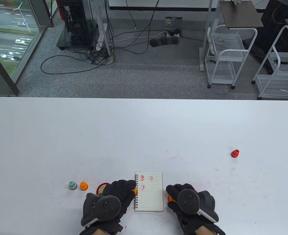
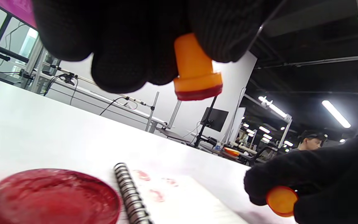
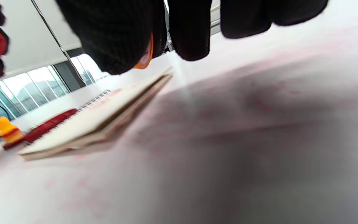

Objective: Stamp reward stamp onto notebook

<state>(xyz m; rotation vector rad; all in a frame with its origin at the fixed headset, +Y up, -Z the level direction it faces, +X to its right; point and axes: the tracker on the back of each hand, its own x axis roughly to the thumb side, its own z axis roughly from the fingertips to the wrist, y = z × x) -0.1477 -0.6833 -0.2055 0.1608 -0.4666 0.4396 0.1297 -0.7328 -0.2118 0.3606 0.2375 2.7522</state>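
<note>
A small spiral notebook (image 1: 149, 192) lies open on the white table with three red stamp marks near its top. My left hand (image 1: 114, 198) grips an orange stamp (image 2: 195, 70) by its handle, its red inked face down, held above the notebook's spiral edge (image 2: 132, 196). My right hand (image 1: 186, 200) rests just right of the notebook and holds an orange cap (image 2: 281, 200), which also shows in the right wrist view (image 3: 144, 54). A red ink pad (image 2: 50, 197) lies left of the notebook, partly hidden under my left hand in the table view (image 1: 102, 188).
A green stamp (image 1: 72, 185) and an orange stamp (image 1: 84, 186) stand left of the ink pad. A red stamp (image 1: 235, 153) stands far right on the table. Faint red ink smears mark the table surface (image 1: 217, 169).
</note>
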